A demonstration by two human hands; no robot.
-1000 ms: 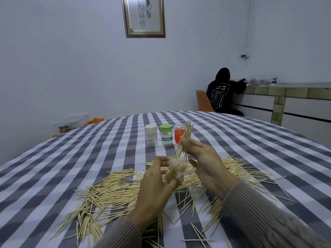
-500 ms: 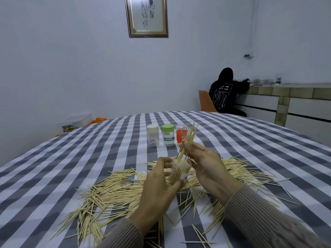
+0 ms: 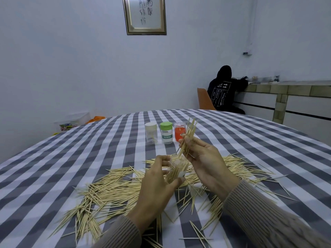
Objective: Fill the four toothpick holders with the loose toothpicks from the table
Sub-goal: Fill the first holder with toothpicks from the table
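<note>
My left hand (image 3: 156,183) grips a clear toothpick holder (image 3: 176,170), tilted and partly filled with toothpicks. My right hand (image 3: 206,158) pinches a bundle of toothpicks (image 3: 188,138) whose lower ends point into the holder's mouth. Loose toothpicks (image 3: 114,192) lie scattered over the checked tablecloth around both hands. Three more holders stand in a row further back: one with a white lid (image 3: 151,133), one with a green lid (image 3: 166,132) and a red one (image 3: 179,131).
The round table with grey-and-white checked cloth (image 3: 71,158) fills the foreground. A person in a black hoodie (image 3: 223,90) sits on an orange chair (image 3: 204,99) at a counter far right. A clear box (image 3: 71,120) sits beyond the table's left edge.
The right hand keeps the toothpick bundle angled into the holder in my left hand; both hands have shifted only slightly.
</note>
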